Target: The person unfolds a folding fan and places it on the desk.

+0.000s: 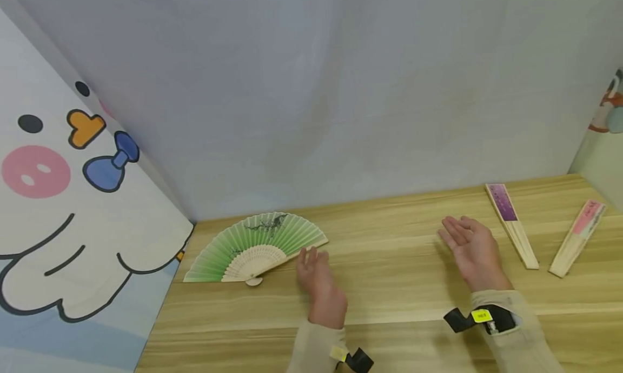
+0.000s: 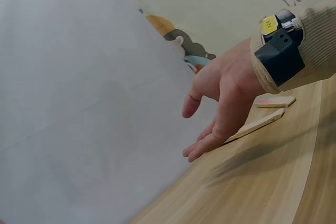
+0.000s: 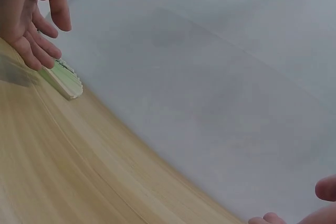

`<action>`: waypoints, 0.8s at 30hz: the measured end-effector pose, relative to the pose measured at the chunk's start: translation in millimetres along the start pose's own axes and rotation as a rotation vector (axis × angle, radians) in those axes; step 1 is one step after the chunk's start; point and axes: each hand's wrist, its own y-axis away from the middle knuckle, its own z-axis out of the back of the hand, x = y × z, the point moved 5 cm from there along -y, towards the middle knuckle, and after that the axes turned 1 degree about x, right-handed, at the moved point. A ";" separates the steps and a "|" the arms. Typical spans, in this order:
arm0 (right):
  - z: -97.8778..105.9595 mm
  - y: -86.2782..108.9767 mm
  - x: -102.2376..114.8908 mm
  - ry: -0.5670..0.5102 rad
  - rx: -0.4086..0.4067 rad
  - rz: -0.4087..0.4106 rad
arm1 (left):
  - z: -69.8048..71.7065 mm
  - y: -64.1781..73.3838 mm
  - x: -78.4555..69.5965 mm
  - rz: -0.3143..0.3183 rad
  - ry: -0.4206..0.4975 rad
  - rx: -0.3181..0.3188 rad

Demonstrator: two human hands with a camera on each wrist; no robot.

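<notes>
Fingers of left hand (image 1: 321, 286) and right hand (image 1: 478, 254) are held loosely extended; one spread green fan (image 1: 257, 248) is seen at left fingertips, contact unclear, by table's (image 1: 389, 286) back-left corner; two folded fans (image 1: 514, 230) are laid toward right edge.

Left grip (image 1: 319, 286), right grip (image 1: 477, 255) relaxed

Beige ribbed-knit sleeves (image 2: 321, 40); boxy black plastic wrist cameras (image 2: 281, 59), yellow rectangular stickers (image 2: 269, 25) (print unreadable); knurled silver metal screw (image 2: 293, 23) on right one.
</notes>
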 end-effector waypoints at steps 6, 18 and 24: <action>10.8 -3.5 14.7 0.015 -0.040 0.048 | -7.4 7.9 10.7 0.032 -0.013 0.034; 36.3 -3.1 41.9 0.029 -0.202 0.150 | -19.8 20.9 23.9 0.048 -0.036 0.056; 50.6 -0.7 55.3 0.042 -0.310 0.234 | -26.7 27.9 31.2 0.043 -0.049 0.064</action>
